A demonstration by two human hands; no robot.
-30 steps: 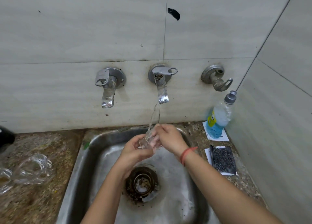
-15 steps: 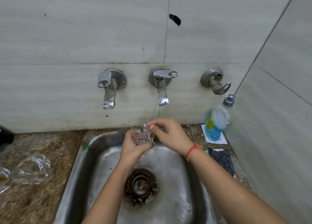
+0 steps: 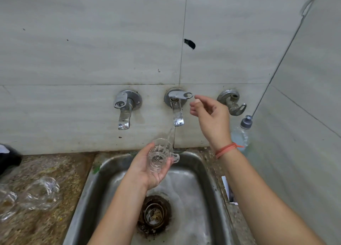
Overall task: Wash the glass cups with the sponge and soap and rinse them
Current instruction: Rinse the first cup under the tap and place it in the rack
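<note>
While our left hand (image 3: 145, 171) grips a cup (image 3: 160, 155) under the stream (image 3: 170, 132), right hand (image 3: 211, 120) loosely spread, more cups (image 3: 41, 193) wait.

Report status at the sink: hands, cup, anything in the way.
Left hand grips glass cup over sink, tap stream hitting its rim. Right hand open, empty, raised by middle tap lever; contact unclear. Nothing in the way.

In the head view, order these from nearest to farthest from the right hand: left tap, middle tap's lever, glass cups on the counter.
1. Middle tap's lever, just beside the right hand.
2. Left tap, farther to the left.
3. Glass cups, far left on the counter.
</note>
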